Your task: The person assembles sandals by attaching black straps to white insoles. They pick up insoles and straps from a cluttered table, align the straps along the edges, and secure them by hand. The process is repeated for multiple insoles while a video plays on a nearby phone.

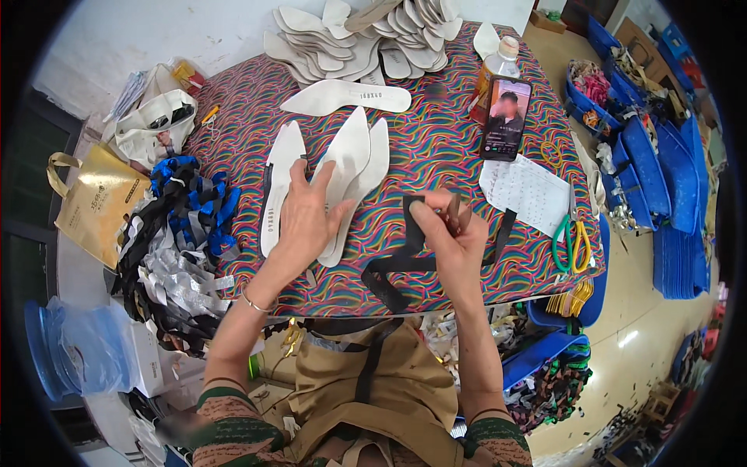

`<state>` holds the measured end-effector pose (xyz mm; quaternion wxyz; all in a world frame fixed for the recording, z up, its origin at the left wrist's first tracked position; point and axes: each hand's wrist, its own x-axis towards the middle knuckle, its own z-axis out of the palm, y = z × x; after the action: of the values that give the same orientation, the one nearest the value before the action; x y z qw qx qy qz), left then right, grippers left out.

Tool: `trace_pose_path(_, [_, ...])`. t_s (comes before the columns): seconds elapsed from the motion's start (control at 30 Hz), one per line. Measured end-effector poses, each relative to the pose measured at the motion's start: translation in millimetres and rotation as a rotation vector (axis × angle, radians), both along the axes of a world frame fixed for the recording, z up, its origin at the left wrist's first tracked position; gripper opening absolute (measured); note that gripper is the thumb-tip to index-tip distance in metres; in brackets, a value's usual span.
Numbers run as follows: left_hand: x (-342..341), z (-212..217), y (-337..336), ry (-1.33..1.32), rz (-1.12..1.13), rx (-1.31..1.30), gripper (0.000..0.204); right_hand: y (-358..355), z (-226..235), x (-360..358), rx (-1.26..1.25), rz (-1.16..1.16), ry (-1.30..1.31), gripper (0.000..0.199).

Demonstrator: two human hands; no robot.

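My left hand [307, 218] lies with fingers spread on a white pointed shoe insole [348, 159], one of three lying side by side on the table with a colourful wavy cloth [436, 140]. My right hand [451, 233] pinches a small dark brown tool [453, 214] together with a black strap piece [412, 257] whose ends trail over the table's front edge. Another single white insole [346, 96] lies farther back.
A heap of white insoles [366, 39] sits at the far edge. A phone [506, 118] leans on a bottle [496, 70]. Paper sheet [529, 191] and green-and-yellow scissors [572, 241] lie right. Black, blue and silver straps [183, 241] pile left, beside a gold bag [97, 204].
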<state>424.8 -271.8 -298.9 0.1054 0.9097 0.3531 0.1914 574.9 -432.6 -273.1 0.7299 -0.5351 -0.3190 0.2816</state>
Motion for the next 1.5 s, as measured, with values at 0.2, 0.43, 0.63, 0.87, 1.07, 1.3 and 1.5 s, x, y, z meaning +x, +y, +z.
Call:
trace_pose_path(0.2, [-18.0,39.8,-63.6,-0.466,-0.372,-1.051,0.058,-13.5,17.6,-14.1,0.044,-0.015,-0.176,0.014])
trace_pose_path(0.43, [10.8,54.3,-90.1,-0.626,-0.285,-1.260,0.018,-41.2,13.0,6.0,-0.032,0.101,-0.008,0.037])
trace_pose_path(0.63, [50.2,99.2,-61.0,-1.011,-0.449,-1.168,0.027,-78.6,-37.3,14.2,-0.307,0.256,-0.547,0.056])
trace_pose_path(0.87, [113.7,120.2,-6.6,-1.171,-0.517,-1.259,0.029,-105.3,-65.7,29.8,-0.471,0.108,-0.743,0.041])
trace_pose_path(1.07, [164.0,118.5,16.0,-1.111,-0.622,-1.248,0.036,-79.2,-58.0,32.3,-0.682,-0.018,-1.063,0.041])
trace_pose_path(1.3, [93.8,37.3,31.2,-0.424,-0.180,-0.526,0.063,-123.5,-54.2,58.7,-0.747,-0.273,-1.019,0.033])
trace_pose_path(1.5, [8.0,-3.2,-2.0,-0.126,0.002,-0.059,0.069,-124.2,-57.1,79.4,-0.836,-0.454,-0.947,0.037])
